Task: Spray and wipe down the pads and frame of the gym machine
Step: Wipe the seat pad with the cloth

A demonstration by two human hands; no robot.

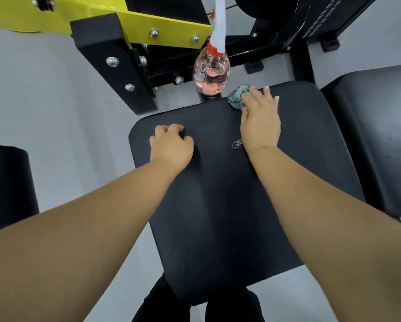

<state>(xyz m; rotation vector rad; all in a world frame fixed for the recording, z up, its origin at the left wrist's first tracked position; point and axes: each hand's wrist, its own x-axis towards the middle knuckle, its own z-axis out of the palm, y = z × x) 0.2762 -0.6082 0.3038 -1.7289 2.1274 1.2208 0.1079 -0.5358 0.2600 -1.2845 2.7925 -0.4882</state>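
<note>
At the bottom centre of the frame the person's legs in black stand against the near end of the black seat pad (218,205), which fills the middle of the picture, and both bare forearms reach up over it from the bottom corners. The left hand (171,145) rests on the pad near its upper left corner, fingers curled under and holding nothing. The right hand (259,119) lies flat with straight, slightly spread fingers, pressing a grey-green cloth (237,95) onto the pad's far edge. A checked corner of the cloth shows beside the wrist. Just beyond that edge stands a spray bottle (211,75) of pink liquid, upright, left of the cloth. A second black pad (369,135) lies at the right. The yellow frame (148,22) and a black bolted bracket (111,61) cross the upper left above the grey floor (55,112).
</note>
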